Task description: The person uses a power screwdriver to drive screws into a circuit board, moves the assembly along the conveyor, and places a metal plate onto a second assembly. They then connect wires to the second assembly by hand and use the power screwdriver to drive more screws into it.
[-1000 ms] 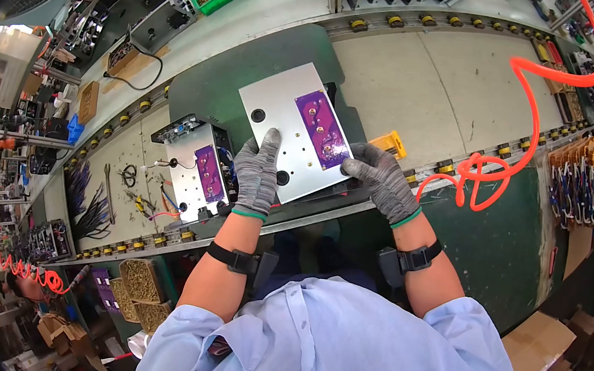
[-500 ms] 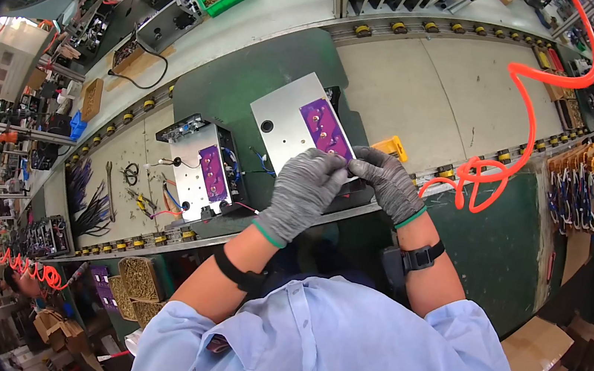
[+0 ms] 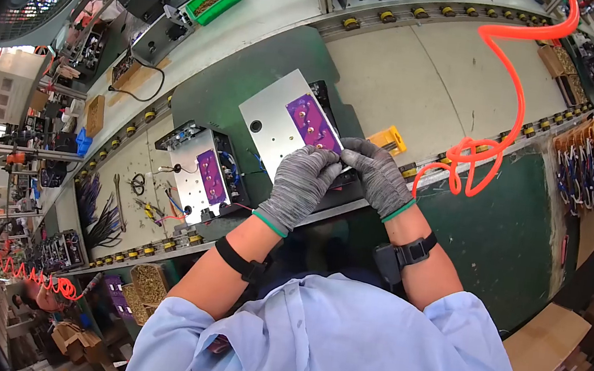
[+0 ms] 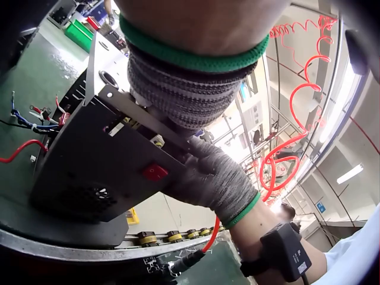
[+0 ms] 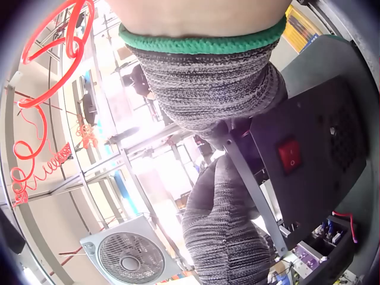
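Left hand (image 3: 301,184), gone from the cover's side, is joining the right hand (image 3: 380,181) at the cover's (image 3: 270,118) corner; fingers bending, grip unclear. Cover is sitting over the box (image 4: 89,172); fingertip work is seemingly calling for steadiness.

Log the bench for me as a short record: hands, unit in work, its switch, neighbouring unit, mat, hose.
Left hand: fingers bent at the near edge of the silver plate; grip hidden
Right hand: fingertips meeting the left hand's at the plate's near right corner
Unit in work: black case under the plate, gap visible between them
Plate marking: purple panel
Switch: red rocker on the case's side
Neighbouring unit: to the left, also with a purple panel
Mat: green
Hose: orange-red, right side
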Demonstrator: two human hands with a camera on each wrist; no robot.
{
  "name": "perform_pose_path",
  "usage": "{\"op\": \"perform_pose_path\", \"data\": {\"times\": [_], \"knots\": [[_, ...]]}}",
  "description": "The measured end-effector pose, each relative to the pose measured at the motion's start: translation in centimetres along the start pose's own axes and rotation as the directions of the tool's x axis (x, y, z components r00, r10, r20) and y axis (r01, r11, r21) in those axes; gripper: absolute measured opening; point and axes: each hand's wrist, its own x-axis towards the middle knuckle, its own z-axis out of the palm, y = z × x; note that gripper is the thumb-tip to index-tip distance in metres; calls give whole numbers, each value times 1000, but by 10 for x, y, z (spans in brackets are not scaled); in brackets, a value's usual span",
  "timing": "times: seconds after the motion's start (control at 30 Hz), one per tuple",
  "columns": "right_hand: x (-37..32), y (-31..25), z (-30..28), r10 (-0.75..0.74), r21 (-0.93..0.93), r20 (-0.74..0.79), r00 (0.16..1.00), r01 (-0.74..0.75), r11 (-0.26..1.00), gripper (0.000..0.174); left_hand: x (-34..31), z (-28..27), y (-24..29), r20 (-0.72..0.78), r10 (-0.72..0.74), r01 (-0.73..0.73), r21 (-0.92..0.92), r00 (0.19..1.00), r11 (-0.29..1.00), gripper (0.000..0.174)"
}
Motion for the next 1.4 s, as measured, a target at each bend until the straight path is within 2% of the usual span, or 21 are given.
{"op": "perform_pose_path", "data": {"times": [0.1, 0.17, 0.23, 0.27, 0.33, 0.43, 0.5, 0.57, 0.63, 0.73, 0.87, 0.93, 1.03, 1.1, 1.17, 1.23, 1.33, 1.4], "knots": [[1, 4, -2, 23, 69, -22, 999, -21, 997, 33, 2, -1, 2, 33, -5, 6, -25, 999, 1000, 19], [-2, -1, 0, -3, 39, -2, 1000, 3, 999, 32, 5, -6, 4, 77, -22, 22, 2, 997, 1000, 19], [-9, -10, 2, -15, -94, 30, 999, 17, 995, 36, 6, -11, 4, 80, 18, -20, 31, 997, 999, 19], [-11, -14, 2, -17, -91, 27, 999, 19, 996, 36, 6, -15, 5, 105, 73, -82, 88, 992, 993, 19], [-11, -22, 2, -56, -263, 159, 986, 97, 960, 43, 7, -19, 4, 132, 129, -148, 144, 983, 978, 19], [-14, -32, 5, -44, -332, 197, 979, 109, 937, 50, 10, -19, 1, 170, 145, -179, 202, 975, 963, 19], [-9, -25, -2, -52, -398, 200, 978, 129, 908, 50, 14, -20, -3, 186, 213, -260, 283, 959, 923, 21], [-6, -26, -1, -62, -464, 205, 977, 152, 873, 51, 15, -21, -6, 188, 245, -289, 262, 951, 921, 21], [-9, -28, 2, 18, -345, 207, 978, 56, 937, 59, 16, -22, -7, 190, 278, -319, 240, 941, 917, 22], [-8, -16, 0, -2, -282, 122, 993, 36, 959, 53, 18, -23, -5, 219, 263, -315, 253, 940, 915, 22], [-6, -8, 2, -28, -259, 81, 996, 49, 965, 48, 22, -23, -8, 275, 192, -259, 236, 942, 937, 23], [-9, -7, 4, -26, -104, 75, 997, 34, 994, 47, 24, -21, -8, 306, 179, -261, 250, 935, 933, 25], [-7, -3, 4, -43, -39, 68, 997, 45, 998, 45, 25, -20, -9, 291, 215, -293, 259, 932, 920, 24], [-7, -1, 6, -38, -9, 53, 998, 38, 999, 43, 27, -14, -13, 339, 257, -372, 341, 905, 863, 24], [-7, 7, 5, -94, 82, 45, 995, 90, 993, 42, 25, -13, -10, 339, 254, -377, 370, 906, 849, 23], [-8, 9, 1, -84, 79, 38, 996, 81, 994, 41, 25, -9, -14, 306, 294, -392, 339, 905, 855, 25], [-7, 4, 4, -83, 20, 38, 996, 82, 996, 41, 23, -8, -9, 310, 279, -391, 403, 909, 827, 23], [-11, 0, 4, -96, -89, 24, 995, 98, 991, 43, 25, -12, -6, 329, 257, -387, 437, 909, 812, 23]]}}
